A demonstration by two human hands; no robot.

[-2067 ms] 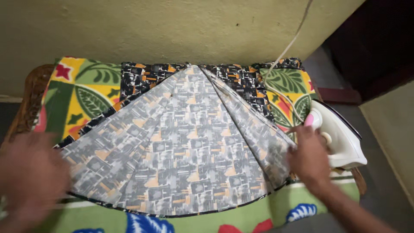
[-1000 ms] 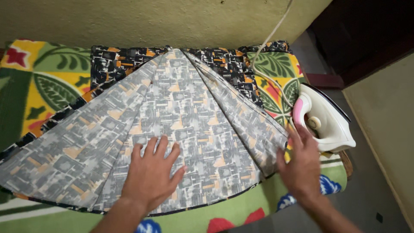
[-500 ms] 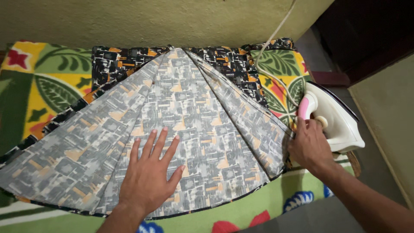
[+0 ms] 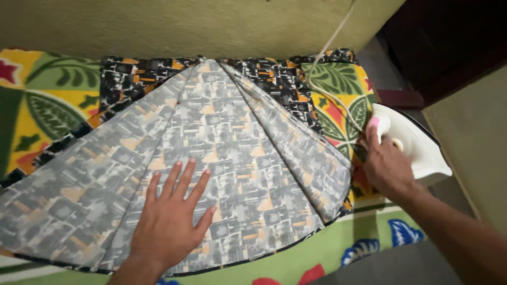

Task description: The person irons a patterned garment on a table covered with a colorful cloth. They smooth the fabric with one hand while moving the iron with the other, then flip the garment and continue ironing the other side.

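White iron [image 4: 414,148] handle hidden under right hand [image 4: 387,166] gripping it; left hand [image 4: 169,221] flat, fingers spread, on grey skirt [image 4: 232,137].

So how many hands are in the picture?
2. The left hand lies flat, fingers spread, on the grey patterned cloth; the right hand grips the white iron at the right edge.

A yellowish plastered wall [image 4: 185,24] is seen behind; dark wooden furniture [image 4: 454,42] is set at right, above grey floor [image 4: 454,211].
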